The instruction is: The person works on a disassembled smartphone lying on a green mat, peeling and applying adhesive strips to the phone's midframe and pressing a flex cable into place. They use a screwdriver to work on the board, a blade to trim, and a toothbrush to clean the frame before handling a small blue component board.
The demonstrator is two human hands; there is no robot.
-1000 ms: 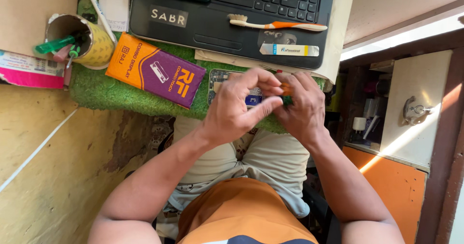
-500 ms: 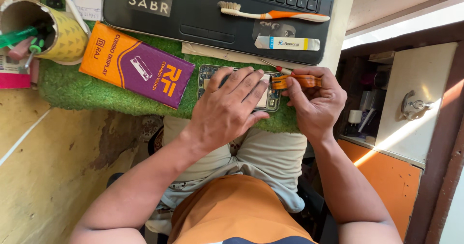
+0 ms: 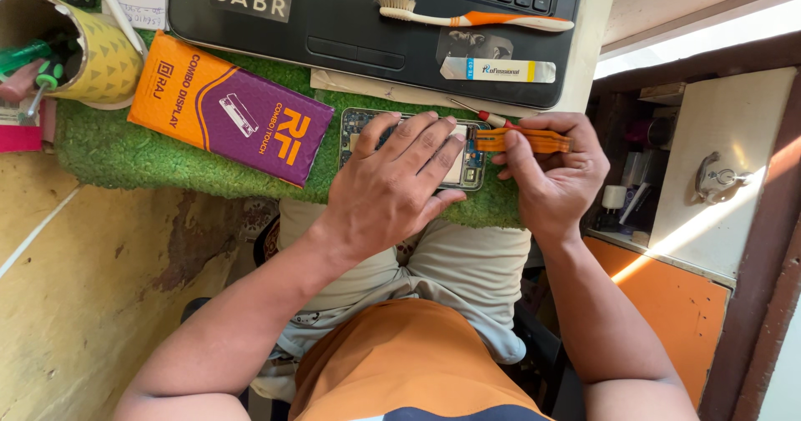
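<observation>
An opened phone (image 3: 360,126) with its insides showing lies flat on a green turf mat (image 3: 125,150). My left hand (image 3: 392,187) rests on top of it with spread fingers, pressing it down and hiding most of it. My right hand (image 3: 555,175) grips an orange flat pry tool (image 3: 526,141) whose tip touches the phone's right end. A thin red-handled screwdriver (image 3: 488,118) lies just behind the phone.
A black laptop (image 3: 334,20) sits behind the mat with a toothbrush (image 3: 467,19) and a small white tube (image 3: 501,70) on it. An orange and purple packet (image 3: 229,112) lies left of the phone. A yellow cup (image 3: 83,50) holds tools at far left. A cabinet (image 3: 717,171) stands at right.
Both hands held the phone together above the mat; now it lies flat under my left hand, and my right hand has brought the orange tool to its right end.
</observation>
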